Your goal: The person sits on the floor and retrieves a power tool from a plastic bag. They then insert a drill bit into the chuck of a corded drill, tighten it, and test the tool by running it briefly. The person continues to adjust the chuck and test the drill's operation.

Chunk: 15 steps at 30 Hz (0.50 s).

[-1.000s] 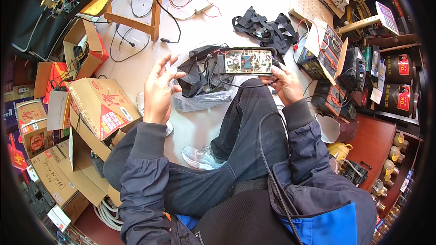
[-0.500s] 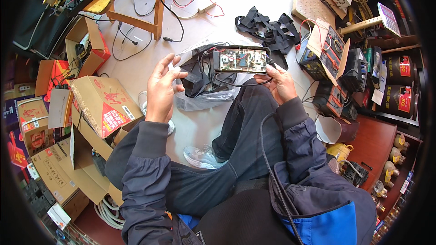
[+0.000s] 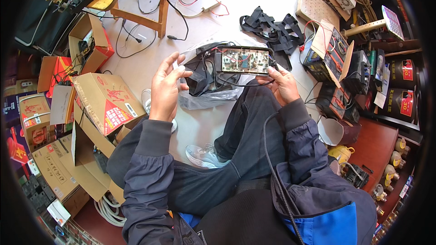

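My right hand (image 3: 282, 84) grips the lower right corner of an open black case (image 3: 218, 62) with its thumb on the near edge. Inside the case lies a populated circuit board (image 3: 244, 61) with thin red wires, facing up. A black cable (image 3: 236, 83) loops below the case toward my right hand. My left hand (image 3: 166, 86) is raised to the left, apart from the case. Its fingers are bent and spaced apart, and I see nothing held in them. Beneath and beside the case, a clear plastic bag (image 3: 206, 102) and black items (image 3: 197, 77) lie on the floor.
Opened cardboard boxes (image 3: 106, 102) crowd the left side. A wooden stand (image 3: 141, 20) and loose cables are at the far side. Black straps (image 3: 272, 27) lie beyond the case. Battery-like boxes (image 3: 318, 59) stand on the right, beside a reddish-brown surface (image 3: 374, 149).
The whole view has shifted slightly, with things appearing a little farther right. My right hand keeps its grip on the case, and my left hand stays raised beside it.
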Each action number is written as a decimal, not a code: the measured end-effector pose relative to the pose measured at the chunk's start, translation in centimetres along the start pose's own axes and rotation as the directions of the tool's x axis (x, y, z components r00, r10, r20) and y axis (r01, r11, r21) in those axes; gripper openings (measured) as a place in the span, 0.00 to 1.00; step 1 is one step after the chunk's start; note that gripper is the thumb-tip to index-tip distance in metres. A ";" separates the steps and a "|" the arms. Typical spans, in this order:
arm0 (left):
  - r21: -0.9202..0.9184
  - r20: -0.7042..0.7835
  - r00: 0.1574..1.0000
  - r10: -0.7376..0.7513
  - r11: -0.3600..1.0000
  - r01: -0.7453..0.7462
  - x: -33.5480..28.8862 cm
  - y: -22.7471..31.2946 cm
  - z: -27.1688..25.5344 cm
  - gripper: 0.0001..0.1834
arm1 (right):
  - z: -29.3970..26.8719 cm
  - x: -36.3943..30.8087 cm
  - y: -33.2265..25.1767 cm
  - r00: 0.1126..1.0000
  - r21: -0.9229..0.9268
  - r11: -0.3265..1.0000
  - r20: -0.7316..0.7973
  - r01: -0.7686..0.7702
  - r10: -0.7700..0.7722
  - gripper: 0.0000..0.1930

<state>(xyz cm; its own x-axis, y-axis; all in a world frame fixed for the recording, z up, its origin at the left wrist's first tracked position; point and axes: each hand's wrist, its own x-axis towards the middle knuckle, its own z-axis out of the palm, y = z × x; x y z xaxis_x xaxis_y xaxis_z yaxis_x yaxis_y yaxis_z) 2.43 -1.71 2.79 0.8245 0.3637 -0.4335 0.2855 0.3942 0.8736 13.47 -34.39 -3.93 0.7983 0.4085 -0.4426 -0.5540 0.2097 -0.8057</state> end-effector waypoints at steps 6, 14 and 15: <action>0.004 -0.006 1.000 -0.001 1.000 0.001 0.0 0.0 -0.1 0.28 | 0.3 0.0 0.0 1.000 -0.017 1.000 0.021 0.014 -0.014 0.17; 0.020 -0.016 1.000 -0.010 1.000 0.010 -0.2 0.1 0.0 0.29 | 0.3 0.2 0.2 1.000 0.005 1.000 0.018 0.007 -0.007 0.17; 0.021 -0.016 1.000 -0.010 1.000 0.010 -0.2 0.1 0.0 0.29 | 0.3 0.3 0.2 1.000 0.008 1.000 0.015 0.006 -0.007 0.17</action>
<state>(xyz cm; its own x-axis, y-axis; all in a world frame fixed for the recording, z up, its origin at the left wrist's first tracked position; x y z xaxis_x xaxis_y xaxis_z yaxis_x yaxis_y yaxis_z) 2.25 -1.71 3.02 0.8138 0.3730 -0.4456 0.3042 0.3800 0.8735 13.52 -34.01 -4.11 0.7983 0.4202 -0.4314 -0.5507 0.2190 -0.8055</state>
